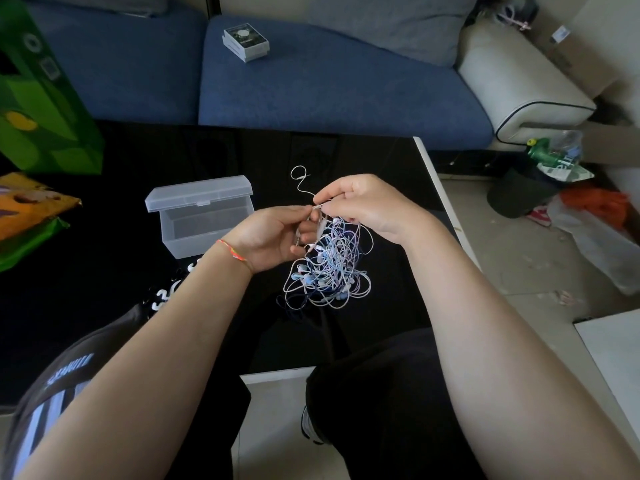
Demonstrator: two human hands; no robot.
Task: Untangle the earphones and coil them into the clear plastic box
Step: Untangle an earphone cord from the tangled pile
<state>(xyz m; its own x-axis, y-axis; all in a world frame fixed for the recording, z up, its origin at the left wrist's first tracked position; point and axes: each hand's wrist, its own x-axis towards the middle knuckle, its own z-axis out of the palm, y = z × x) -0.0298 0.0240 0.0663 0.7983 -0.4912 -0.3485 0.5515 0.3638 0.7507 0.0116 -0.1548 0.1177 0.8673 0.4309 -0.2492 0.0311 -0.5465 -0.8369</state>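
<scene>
Head view: a person seated at a black table, both forearms reaching in from 6 o'clock.
Left hand: fingers curled; thumb and forefinger pinch a white strand at the top of the earphones.
Right hand: fingers curled and pressed together, pinching the same strand just at 1 o'clock of the left fingertips; the two hands nearly touch.
Earphones: a dense knot of white, pale blue and lilac cords with several earbuds, hanging below the hands at frame centre; the lower loops seem to rest on the table. One free white loop curls up at 12 o'clock of the pinch.
Clear plastic box: at 9 o'clock of the hands, lid hinged open and standing up; nothing visible inside.
Stage (judged): early untangling; no cord yet freed or coiled.
Risk 1 (judged): pulling the pinched strand hard would probably tighten the knots.
Risk 2 (judged): lifting the knot could drag loose loops off the table edge at 3 o'clock.
Risk 3 (judged): a left-arm sweep may knock the light box.
Surroundings: green carton at 10 o'clock; orange packet at 9 o'clock; blue sofa at 12 o'clock bearing a small boxed item; litter on the floor at 2 o'clock.
Obstruction: nothing lies between hands and box; the left forearm passes just beside it.
</scene>
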